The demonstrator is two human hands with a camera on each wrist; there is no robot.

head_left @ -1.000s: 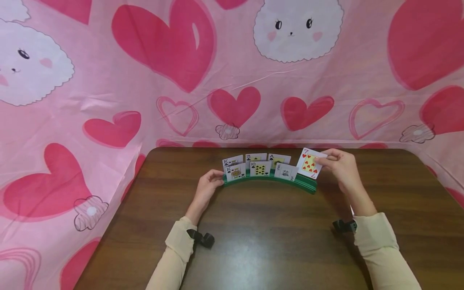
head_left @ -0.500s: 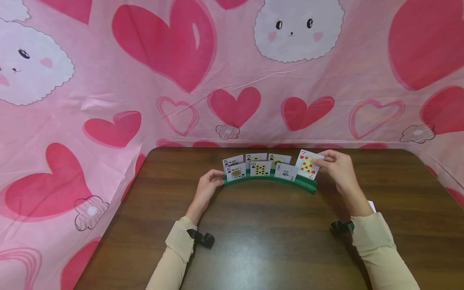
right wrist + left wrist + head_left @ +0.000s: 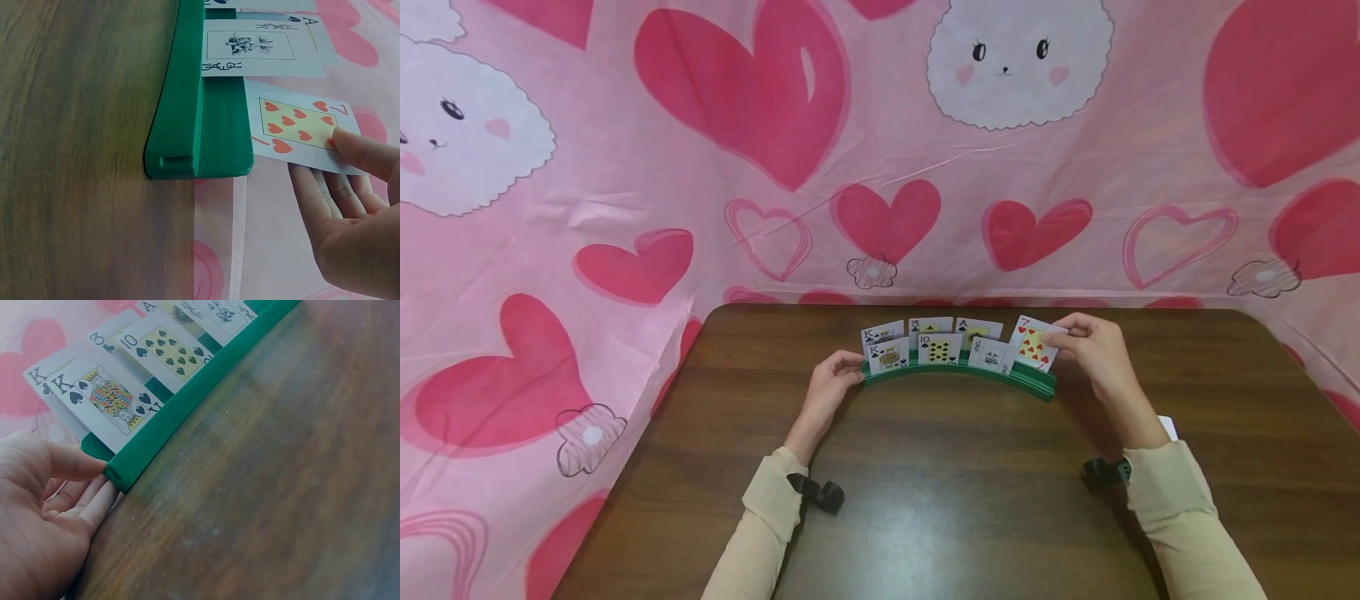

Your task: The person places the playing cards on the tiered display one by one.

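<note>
A curved green card holder stands near the table's far edge with playing cards upright in two rows. My left hand grips its left end, thumb on the end and fingers underneath. In front stand the king of spades, the ten of spades and a joker; a king, a three and an ace show partly behind them. My right hand pinches the seven of hearts between thumb and fingers, tilted at the holder's right end. Its lower edge is right at the holder's back rim.
On the brown wooden table, a white piece shows beside my right wrist, mostly hidden by it. A pink cloth with hearts hangs just behind the table's far edge.
My right hand has lowered the seven of hearts slightly and shifted it a little left, down to the holder's right end. The left hand has stayed on the holder's left end.
</note>
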